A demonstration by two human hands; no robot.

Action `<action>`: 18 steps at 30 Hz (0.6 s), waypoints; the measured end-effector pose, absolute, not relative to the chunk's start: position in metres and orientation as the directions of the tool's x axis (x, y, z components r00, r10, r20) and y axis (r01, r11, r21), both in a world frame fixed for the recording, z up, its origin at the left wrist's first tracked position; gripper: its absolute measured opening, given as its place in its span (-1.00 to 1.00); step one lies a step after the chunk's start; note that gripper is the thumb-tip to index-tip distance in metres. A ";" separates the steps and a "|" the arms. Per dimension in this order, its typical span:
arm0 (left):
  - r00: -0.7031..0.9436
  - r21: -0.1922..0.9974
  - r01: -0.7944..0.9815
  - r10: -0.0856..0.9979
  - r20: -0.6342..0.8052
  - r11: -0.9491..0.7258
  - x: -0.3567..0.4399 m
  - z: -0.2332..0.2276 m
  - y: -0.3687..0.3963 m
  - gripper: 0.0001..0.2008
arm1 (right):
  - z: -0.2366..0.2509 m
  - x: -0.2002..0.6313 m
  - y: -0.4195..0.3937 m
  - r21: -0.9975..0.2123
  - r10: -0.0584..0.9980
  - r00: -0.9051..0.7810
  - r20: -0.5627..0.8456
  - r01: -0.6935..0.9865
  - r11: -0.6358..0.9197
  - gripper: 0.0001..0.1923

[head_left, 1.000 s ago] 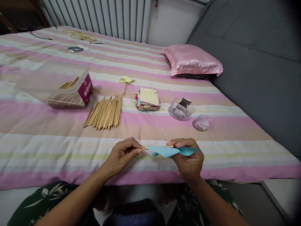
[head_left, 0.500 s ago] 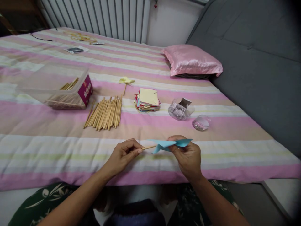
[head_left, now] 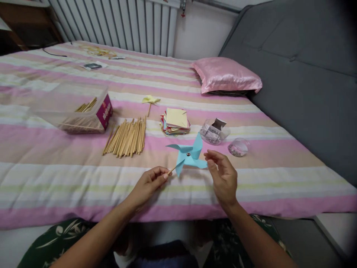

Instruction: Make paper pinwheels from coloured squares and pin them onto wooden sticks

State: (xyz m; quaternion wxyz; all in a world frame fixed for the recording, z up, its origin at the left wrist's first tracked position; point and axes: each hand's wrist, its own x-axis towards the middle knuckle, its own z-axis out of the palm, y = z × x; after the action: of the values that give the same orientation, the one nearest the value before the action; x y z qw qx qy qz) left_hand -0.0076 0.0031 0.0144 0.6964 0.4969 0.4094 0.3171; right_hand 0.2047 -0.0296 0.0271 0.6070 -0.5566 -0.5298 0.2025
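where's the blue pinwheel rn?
Head view, centre: the blue pinwheel is held up by its stick in the left hand, with the right hand at its right blade, in front of the paper stack.

Blue pinwheel [head_left: 188, 154]; pink-striped bedspread [head_left: 55, 171]; pink pillow [head_left: 225, 74].

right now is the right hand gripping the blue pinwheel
No, the right hand is open with fingertips just beside a blade of the blue paper pinwheel; the left hand pinches its stick.
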 end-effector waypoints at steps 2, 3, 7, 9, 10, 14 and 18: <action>0.455 0.946 -0.051 0.851 -0.263 0.320 -0.007 0.014 0.003 -0.79 | 0.028 0.204 -0.032 -0.853 0.819 0.335 0.466 0.415 0.316 -0.82; 0.451 0.943 -0.063 0.852 -0.265 0.327 -0.007 0.014 0.003 -0.79 | 0.029 0.203 -0.033 -0.832 0.816 0.311 0.487 0.450 0.324 -0.82; 0.436 0.931 -0.102 0.857 -0.275 0.350 -0.007 0.013 0.003 -0.80 | 0.028 0.198 -0.036 -0.759 0.823 0.207 0.529 0.549 0.350 -0.80; 0.434 0.929 -0.114 0.859 -0.271 0.351 -0.007 0.013 0.003 -0.81 | 0.027 0.195 -0.036 -0.744 0.842 0.141 0.521 0.559 0.366 -0.79; 0.436 0.930 -0.116 0.859 -0.268 0.349 -0.007 0.013 0.004 -0.81 | 0.027 0.193 -0.036 -0.740 0.857 0.087 0.508 0.553 0.383 -0.78; 0.431 0.931 -0.125 0.864 -0.261 0.344 -0.007 0.013 0.003 -0.80 | 0.024 0.187 -0.039 -0.711 0.863 -0.172 0.475 0.503 0.491 -0.74; 0.401 0.928 -0.134 0.875 -0.270 0.347 -0.007 0.013 0.003 -0.80 | 0.019 0.190 -0.043 -0.636 0.794 -0.022 0.607 0.586 0.502 -0.65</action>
State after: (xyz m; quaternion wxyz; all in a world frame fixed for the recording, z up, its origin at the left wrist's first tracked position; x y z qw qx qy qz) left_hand -0.0074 0.0029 0.0125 0.7080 0.4465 0.4151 0.3564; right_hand 0.1900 -0.0432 0.0193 0.5012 -0.4879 -0.7071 0.1040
